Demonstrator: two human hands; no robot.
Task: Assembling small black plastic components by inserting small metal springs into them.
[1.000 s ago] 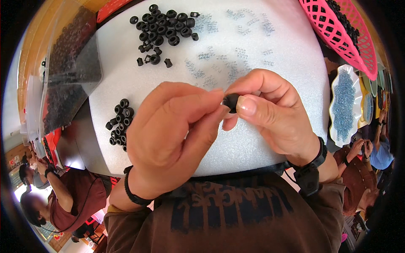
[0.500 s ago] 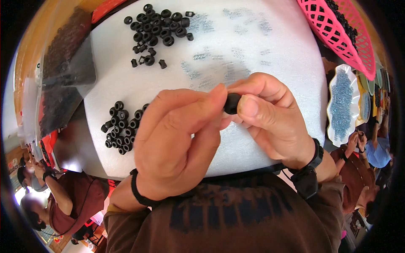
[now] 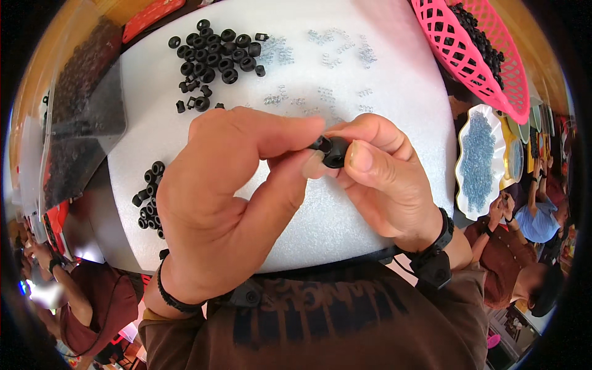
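A round black ring-like part (image 3: 336, 154) is pinched between the thumb and fingers of my right hand (image 3: 394, 176). Against its left side, my left hand (image 3: 228, 185) pinches a smaller black piece (image 3: 321, 144), partly hidden by the fingertips; whether it sits inside the ring or only touches it, I cannot tell. Both hands are above the white foam-like sheet (image 3: 357, 246). At the far left of the sheet lies a pile of black rings (image 3: 213, 57), with several small waisted black pieces (image 3: 201, 100) beside it. Another group of black rings (image 3: 148, 197) is partly covered by my left hand.
Tiny clear pieces (image 3: 330, 46) lie scattered at the far side. At right are a pink mesh basket (image 3: 447, 46) of black parts and a white wavy-edged dish (image 3: 473, 213) of clear bits. A transparent container (image 3: 92, 123) stands left. Other people (image 3: 102, 296) sit on both sides.
My left fingers have turned and drawn slightly back, so the smaller black piece shows beside the ring. My left hand now covers more of the near ring group. The whole view has shifted slightly.
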